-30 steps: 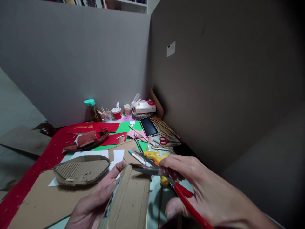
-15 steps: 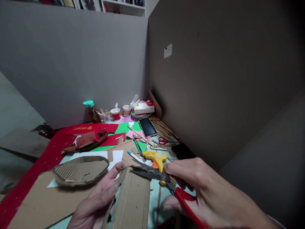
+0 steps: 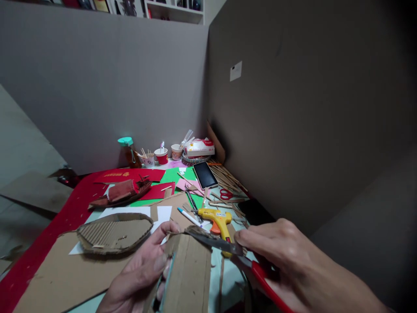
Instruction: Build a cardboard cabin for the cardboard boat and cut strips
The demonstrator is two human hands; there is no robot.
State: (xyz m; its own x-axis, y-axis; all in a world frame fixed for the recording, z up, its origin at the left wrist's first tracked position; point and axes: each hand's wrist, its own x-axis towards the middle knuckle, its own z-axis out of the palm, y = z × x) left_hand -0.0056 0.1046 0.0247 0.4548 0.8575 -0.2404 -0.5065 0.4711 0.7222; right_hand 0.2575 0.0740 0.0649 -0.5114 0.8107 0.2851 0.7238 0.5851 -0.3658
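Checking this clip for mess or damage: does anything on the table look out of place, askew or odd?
Nothing looks damaged or spilled. The table is cluttered: wooden sticks lie loosely scattered by the phone. The left hand holds a cardboard piece with a ragged top edge, where the right hand works the red-handled scissors.

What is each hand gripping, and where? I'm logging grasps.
Left hand holds the cardboard by its left edge; right hand holds the scissors by the red handles.
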